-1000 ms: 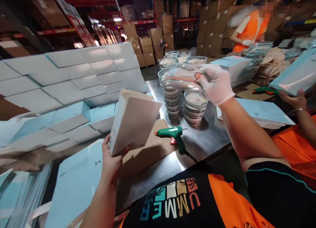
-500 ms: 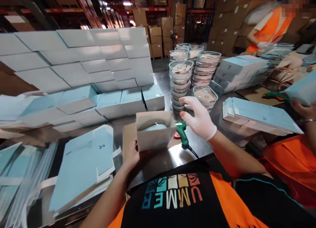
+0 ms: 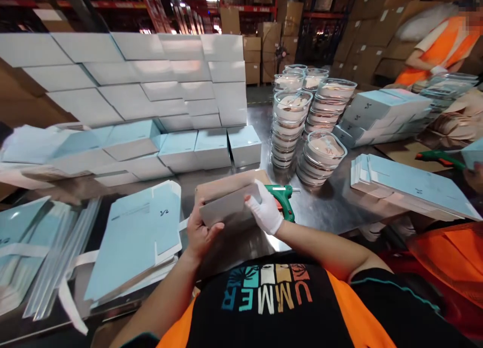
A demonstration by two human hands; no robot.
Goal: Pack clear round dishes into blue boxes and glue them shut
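Both hands on the box, tabletop (image 3: 320,212).
I saw left hand (image 3: 199,231) and gloved right hand (image 3: 266,212) gripping opposite ends of the box (image 3: 230,208), its long axis between them; glue gun (image 3: 284,194) just beyond.

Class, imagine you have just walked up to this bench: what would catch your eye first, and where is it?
Front and centre, the bare left hand and gloved right hand grip a small box. A wall of pale boxes fills the left, and stacks of clear lidded containers stand beyond the green glue gun.

"UMMER" on black shirt (image 3: 267,292)
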